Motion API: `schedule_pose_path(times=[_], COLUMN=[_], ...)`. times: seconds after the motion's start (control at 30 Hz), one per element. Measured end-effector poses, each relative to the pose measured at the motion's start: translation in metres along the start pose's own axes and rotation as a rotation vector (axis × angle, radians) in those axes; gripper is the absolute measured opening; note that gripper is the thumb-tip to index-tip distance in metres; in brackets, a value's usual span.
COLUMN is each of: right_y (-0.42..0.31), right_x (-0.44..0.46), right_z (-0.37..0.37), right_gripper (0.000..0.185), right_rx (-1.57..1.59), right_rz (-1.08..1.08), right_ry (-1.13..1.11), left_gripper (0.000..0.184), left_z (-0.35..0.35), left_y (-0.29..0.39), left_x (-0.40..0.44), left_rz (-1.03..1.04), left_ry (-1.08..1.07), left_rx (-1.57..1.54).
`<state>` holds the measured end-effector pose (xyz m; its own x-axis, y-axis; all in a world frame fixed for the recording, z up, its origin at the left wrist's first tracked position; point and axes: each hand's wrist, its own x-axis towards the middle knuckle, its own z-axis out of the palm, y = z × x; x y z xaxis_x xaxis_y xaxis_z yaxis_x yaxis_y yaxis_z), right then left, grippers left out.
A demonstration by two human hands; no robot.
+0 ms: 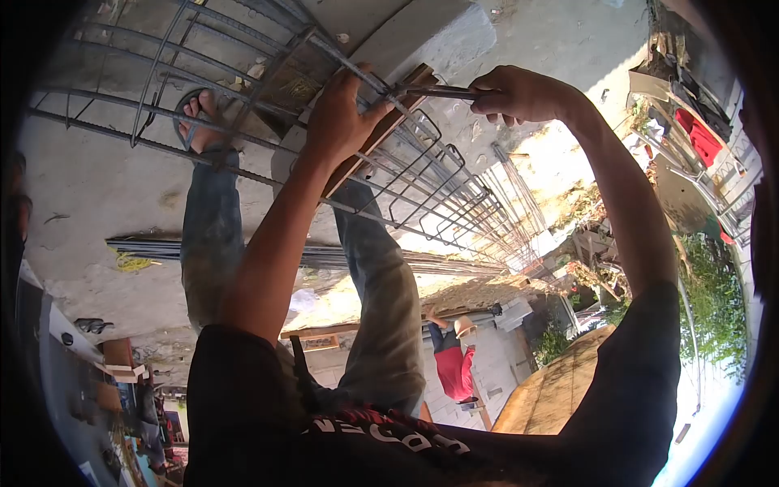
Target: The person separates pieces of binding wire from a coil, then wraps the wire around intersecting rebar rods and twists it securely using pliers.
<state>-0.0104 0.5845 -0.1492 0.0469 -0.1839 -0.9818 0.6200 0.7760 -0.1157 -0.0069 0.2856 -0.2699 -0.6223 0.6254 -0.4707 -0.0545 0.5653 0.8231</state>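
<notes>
A long cage of ribbed steel rebar (pixel 406 170) with bent stirrups runs from the upper left toward the right middle. My left hand (pixel 341 114) is closed around a bar of it, thumb and fingers near a joint; the far fingertips are hidden. In my right hand (pixel 515 93) is a pair of dark metal pincers (pixel 446 92), gripped by the handles. The pincers point left, and their jaw end meets the bars just beside my left thumb. Whether a tie wire sits in the jaws is too small to tell.
A wooden plank (pixel 377 150) lies under the cage near my hands. My sandalled foot (pixel 199 118) is on the concrete floor, close to the bars. Loose rebar (pixel 324 256) lies behind my legs. A person in a red shirt (pixel 454 369) is farther back.
</notes>
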Motion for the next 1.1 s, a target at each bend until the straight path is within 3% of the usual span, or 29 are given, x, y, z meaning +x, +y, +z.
schedule_pose_path(times=[0.1,0.13,0.23,0.27,0.37,0.47,0.6,0.73,0.87,0.97,1.1], right_y=[0.009,0.024,0.013,0.013,0.012,0.012,0.009,0.013,-0.014,-0.018,-0.009], right_x=[0.005,0.010,0.013,0.013,0.016,0.028,0.068,0.111,0.054,0.032,0.026], right_z=[0.010,0.022,0.027,0.035,0.039,0.029,0.000,-0.025,-0.025,-0.012,0.003], right_gripper=[0.036,0.036,0.039,0.021,0.028,0.039,0.012,0.015,0.031,0.040,0.045], right_rx=[-0.465,-0.661,-0.876,-0.918,-1.073,-1.090,-1.098,-0.935,-0.700,-0.219,-0.738], right_rz=[-0.160,-0.355,-0.240,-0.315,-0.428,-0.427,-0.402,-0.429,-0.169,0.055,-0.260], right_ry=[0.323,0.589,0.596,0.740,0.897,0.937,0.866,0.723,0.324,0.054,0.506], left_gripper=[0.052,0.051,0.047,0.047,0.045,0.043,0.045,0.049,0.052,0.051,0.052], left_z=[0.006,0.004,-0.002,-0.003,-0.001,0.000,-0.007,-0.004,-0.006,-0.006,-0.006], left_y=[-0.008,-0.008,-0.006,-0.007,-0.009,-0.008,0.000,-0.003,0.000,0.001,-0.002], left_x=[-0.007,-0.005,0.001,0.001,0.005,0.004,0.003,0.005,0.002,0.004,0.003], left_rz=[-0.057,-0.060,-0.063,-0.065,-0.016,-0.059,-0.103,-0.162,-0.184,-0.167,-0.165], left_ry=[-0.067,-0.068,-0.081,-0.089,-0.074,-0.096,-0.147,-0.190,-0.216,-0.196,-0.196], left_rx=[-0.137,-0.151,-0.206,-0.231,-0.290,-0.359,-0.308,-0.317,-0.342,-0.341,-0.326])
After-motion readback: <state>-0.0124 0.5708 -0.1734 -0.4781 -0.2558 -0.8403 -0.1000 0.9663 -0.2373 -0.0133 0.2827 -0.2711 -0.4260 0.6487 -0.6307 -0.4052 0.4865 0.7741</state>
